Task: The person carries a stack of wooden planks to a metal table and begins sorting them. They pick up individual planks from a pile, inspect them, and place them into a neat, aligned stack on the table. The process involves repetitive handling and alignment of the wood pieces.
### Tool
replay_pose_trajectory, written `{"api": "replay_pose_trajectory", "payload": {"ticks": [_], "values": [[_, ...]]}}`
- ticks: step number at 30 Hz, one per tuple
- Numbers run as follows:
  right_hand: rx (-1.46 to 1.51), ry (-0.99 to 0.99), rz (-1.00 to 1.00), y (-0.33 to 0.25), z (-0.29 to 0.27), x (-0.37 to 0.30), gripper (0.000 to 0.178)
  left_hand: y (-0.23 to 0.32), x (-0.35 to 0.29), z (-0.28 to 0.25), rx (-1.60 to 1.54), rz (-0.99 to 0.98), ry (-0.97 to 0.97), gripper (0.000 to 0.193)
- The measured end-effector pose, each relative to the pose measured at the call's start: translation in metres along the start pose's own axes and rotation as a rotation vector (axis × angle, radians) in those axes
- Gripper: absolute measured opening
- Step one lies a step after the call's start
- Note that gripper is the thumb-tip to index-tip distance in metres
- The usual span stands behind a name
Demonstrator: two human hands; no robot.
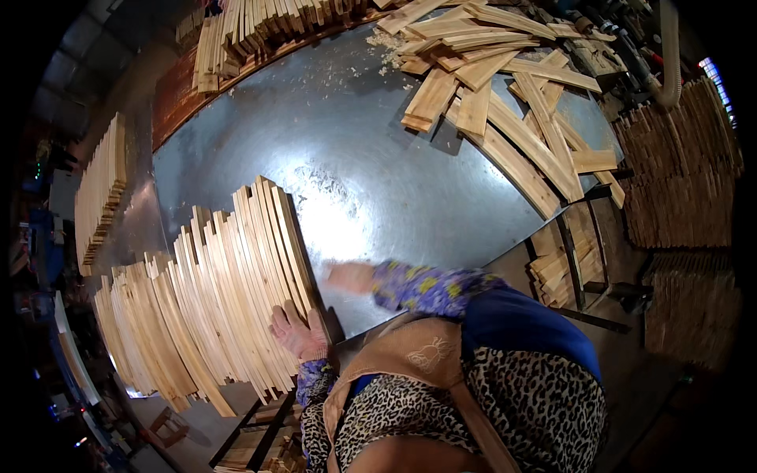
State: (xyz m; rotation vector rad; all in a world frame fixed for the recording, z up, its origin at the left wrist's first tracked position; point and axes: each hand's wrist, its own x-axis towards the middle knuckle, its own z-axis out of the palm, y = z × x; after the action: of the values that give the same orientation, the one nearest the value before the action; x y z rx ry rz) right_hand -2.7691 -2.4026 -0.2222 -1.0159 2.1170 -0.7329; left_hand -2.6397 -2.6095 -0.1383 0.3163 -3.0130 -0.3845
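My left hand point(300, 331), in a pinkish glove, lies with fingers stretched out over the near right end of a row of wooden slats point(229, 292). These pale slats stand on edge, packed side by side, along the left of a metal-topped table point(260, 134). Just right of the row, over the table's near part, is my right hand point(351, 278). Motion smears it, so its fingers cannot be made out. No board shows in it.
Loose boards point(489, 87) lie crisscrossed at the table's far right, with wood shavings point(385, 49) beside them. More slats stand at the far edge point(260, 31) and far left point(102, 189). Tall board stacks point(682, 165) rise at right. A black metal frame point(579, 260) stands by the table.
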Motion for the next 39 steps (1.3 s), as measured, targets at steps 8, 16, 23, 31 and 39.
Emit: {"api": "replay_pose_trajectory", "payload": {"ticks": [8,16,23,31,39], "values": [[1.677,1.338,0.474,0.228,-0.252,-0.124,0.059,0.046,0.028,-0.031,0.011,-0.195,-0.205,0.073],[1.386,1.237,0.412,0.164,-0.198,-0.16,0.041,0.222,0.122,0.027,-0.529,0.013,-0.224,0.065],[0.827,0.498,0.75,0.074,-0.119,-0.252,0.08,0.367,0.153,0.073,-0.863,-0.009,-0.997,0.102],[1.444,0.352,0.308,0.168,-0.168,-0.268,0.059,0.335,0.139,0.021,-0.467,-0.069,-0.824,0.108],[1.36,0.058,0.272,0.122,-0.145,-0.192,0.077,0.186,0.006,-0.004,-0.762,0.129,-0.64,0.045]]}}
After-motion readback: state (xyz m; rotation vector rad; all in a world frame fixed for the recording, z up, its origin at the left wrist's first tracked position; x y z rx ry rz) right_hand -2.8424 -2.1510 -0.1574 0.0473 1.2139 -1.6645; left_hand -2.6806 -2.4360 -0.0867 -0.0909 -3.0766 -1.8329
